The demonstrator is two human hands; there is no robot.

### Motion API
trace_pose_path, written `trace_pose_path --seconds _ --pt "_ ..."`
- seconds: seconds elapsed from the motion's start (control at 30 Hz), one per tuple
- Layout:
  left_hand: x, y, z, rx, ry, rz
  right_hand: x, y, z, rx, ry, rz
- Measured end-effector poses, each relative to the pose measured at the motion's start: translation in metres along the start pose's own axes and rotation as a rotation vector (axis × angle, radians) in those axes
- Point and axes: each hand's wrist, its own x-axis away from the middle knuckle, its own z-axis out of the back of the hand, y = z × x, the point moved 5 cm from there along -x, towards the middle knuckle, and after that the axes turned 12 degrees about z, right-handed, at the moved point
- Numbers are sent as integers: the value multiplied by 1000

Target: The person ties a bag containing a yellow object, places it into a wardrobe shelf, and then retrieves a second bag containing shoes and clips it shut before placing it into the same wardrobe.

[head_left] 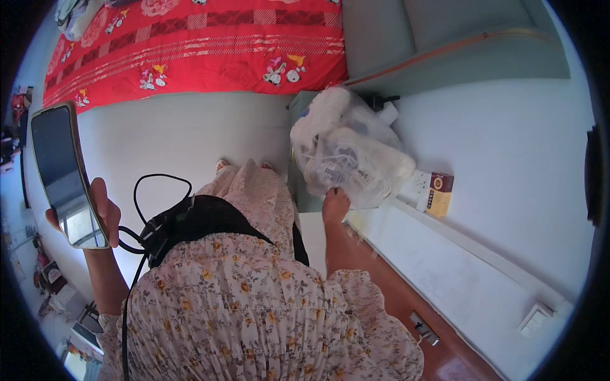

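Note:
At the far left, my left hand (107,213) is wrapped round a smartphone (61,168), whose dark screen carries bright reflections. My right hand (337,206) is closed on the lower edge of a clear plastic bag (375,166). The bag bulges with white bundles and what look like pale cords; the film blurs their exact kinds. It rests on top of a grey-green bedside cabinet (295,149). The fingertips of my right hand are partly hidden against the bag.
A bed with a red patterned cover (210,54) stands ahead. Beside the bag, a small brown and yellow box (440,194) sits against the white wall near a socket (420,184). A black waist bag (216,216) with cables hangs at my front. A wall switch (537,319) is at lower right.

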Motion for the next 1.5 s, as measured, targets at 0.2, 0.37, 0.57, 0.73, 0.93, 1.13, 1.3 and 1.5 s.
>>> trace_pose_path --seconds 0.2,0.37,0.57,0.73,0.93,1.13,1.3,1.5 --pt "0 -2 3 -28 -52 42 3 0 24 -197 8 315" --pt "5 -2 13 10 -86 -3 9 7 2 -174 -224 270" --pt "34 9 42 16 -60 -140 -2 26 0 -376 -480 -83" --pt "65 11 70 46 73 -312 -52 -7 59 -73 -592 23" --pt "88 9 95 105 140 -345 -160 29 148 -61 -332 54" --pt "96 5 103 150 109 -347 -186 86 210 -760 -51 -350" --pt "101 4 100 110 86 -335 -199 60 225 -912 -14 -370" --pt "137 18 110 78 178 -433 -219 -28 305 -1065 198 -418"
